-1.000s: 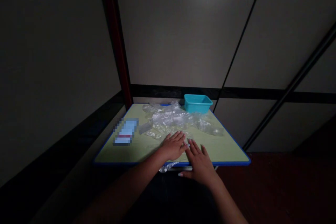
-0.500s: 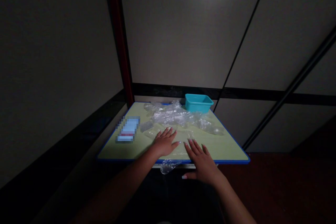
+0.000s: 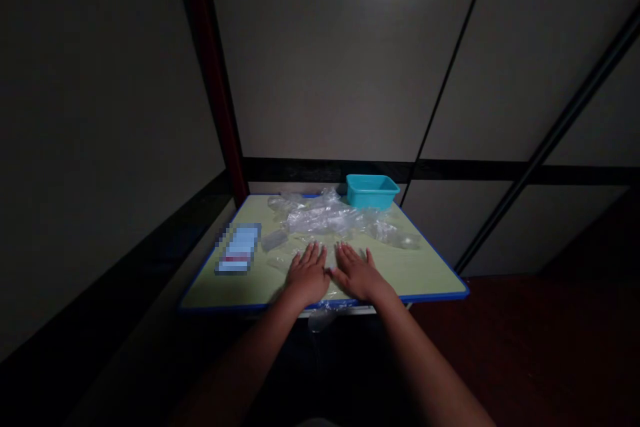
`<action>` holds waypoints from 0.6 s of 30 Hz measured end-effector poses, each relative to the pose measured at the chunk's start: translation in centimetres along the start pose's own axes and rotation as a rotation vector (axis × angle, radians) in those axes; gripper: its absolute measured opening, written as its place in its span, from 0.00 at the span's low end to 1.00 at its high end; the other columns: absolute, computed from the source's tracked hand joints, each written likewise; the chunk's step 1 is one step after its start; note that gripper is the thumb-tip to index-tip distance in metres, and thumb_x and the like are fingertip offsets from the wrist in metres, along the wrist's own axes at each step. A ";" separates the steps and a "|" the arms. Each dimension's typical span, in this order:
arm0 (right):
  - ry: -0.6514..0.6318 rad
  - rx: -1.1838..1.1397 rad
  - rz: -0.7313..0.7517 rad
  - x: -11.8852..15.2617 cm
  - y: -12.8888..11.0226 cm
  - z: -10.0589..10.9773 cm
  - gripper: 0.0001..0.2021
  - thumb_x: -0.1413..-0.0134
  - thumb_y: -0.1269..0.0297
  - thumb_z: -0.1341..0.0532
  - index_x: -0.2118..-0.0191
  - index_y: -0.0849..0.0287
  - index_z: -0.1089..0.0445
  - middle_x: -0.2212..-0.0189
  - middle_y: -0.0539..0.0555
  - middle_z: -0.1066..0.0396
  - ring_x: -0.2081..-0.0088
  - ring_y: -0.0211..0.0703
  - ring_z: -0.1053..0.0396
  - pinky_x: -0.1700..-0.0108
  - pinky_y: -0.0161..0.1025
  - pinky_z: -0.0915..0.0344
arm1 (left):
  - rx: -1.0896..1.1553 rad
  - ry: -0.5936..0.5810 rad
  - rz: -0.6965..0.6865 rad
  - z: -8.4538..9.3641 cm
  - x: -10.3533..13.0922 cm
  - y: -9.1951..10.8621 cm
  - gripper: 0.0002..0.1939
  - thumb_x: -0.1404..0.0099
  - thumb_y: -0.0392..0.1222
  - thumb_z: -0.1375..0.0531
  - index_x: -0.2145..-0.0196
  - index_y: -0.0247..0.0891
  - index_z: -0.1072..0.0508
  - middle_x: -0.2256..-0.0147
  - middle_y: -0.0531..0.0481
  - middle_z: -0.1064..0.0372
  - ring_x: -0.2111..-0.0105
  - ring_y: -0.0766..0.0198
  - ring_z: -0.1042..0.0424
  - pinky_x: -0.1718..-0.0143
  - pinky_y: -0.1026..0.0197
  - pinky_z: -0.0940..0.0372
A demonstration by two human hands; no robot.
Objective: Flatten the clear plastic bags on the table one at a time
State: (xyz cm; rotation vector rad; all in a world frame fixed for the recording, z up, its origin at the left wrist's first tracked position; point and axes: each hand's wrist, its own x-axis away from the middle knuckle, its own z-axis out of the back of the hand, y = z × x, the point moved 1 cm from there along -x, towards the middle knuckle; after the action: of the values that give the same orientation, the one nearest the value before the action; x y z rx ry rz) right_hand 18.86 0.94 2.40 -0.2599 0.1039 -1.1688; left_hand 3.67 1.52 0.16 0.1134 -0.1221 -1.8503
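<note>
Both left hand [image 3: 309, 277] and right hand [image 3: 357, 272], flat, empty, apparently press plastic film [image 3: 326, 312] before turquoise tub [image 3: 372, 196]; slipping could wrinkle it.

The head camera looks forward, down across the table [image 3: 417, 273].

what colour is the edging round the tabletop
The edging is blue, clearest in the head view.

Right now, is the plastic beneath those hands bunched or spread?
Spread: clear plastic film lies fairly flat under left hand and right hand, its end overhanging the table.
</note>
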 end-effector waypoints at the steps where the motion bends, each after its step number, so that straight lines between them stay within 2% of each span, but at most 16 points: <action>1: 0.001 0.020 -0.038 -0.3 0.5 -0.2 0.37 0.39 0.42 0.64 0.33 0.63 0.63 0.33 0.59 0.64 0.33 0.50 0.67 0.37 0.61 0.73 | 0.000 0.009 0.002 -0.1 0.0 0.0 0.31 0.31 0.52 0.59 0.34 0.37 0.53 0.34 0.45 0.63 0.34 0.55 0.66 0.37 0.46 0.61; 7: 0.051 0.072 -0.116 -0.4 3.0 -0.9 0.35 0.38 0.44 0.65 0.33 0.63 0.64 0.33 0.58 0.64 0.33 0.46 0.67 0.37 0.58 0.70 | 0.001 0.046 -0.002 -0.3 0.1 0.0 0.31 0.31 0.55 0.59 0.35 0.38 0.52 0.34 0.46 0.62 0.34 0.54 0.66 0.37 0.46 0.61; 15: 0.136 0.077 -0.091 0.7 2.6 -0.4 0.41 0.42 0.37 0.60 0.33 0.63 0.64 0.33 0.59 0.65 0.33 0.51 0.68 0.37 0.60 0.72 | 0.029 -0.011 0.012 0.1 0.0 0.0 0.32 0.31 0.54 0.59 0.34 0.38 0.54 0.33 0.45 0.65 0.34 0.53 0.68 0.38 0.43 0.63; 18: 0.135 0.098 -0.062 1.4 2.6 -0.5 0.39 0.42 0.38 0.60 0.33 0.60 0.63 0.33 0.57 0.63 0.33 0.50 0.67 0.37 0.61 0.75 | 0.048 -0.050 0.016 0.4 -0.1 0.0 0.33 0.31 0.56 0.58 0.34 0.37 0.56 0.33 0.43 0.67 0.34 0.52 0.69 0.38 0.42 0.63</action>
State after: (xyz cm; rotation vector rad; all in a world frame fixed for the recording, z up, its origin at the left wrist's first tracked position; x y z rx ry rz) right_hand 21.59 0.50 1.34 -0.0977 0.1574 -1.2494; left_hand 3.60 1.63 0.58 0.0989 -0.2019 -1.8356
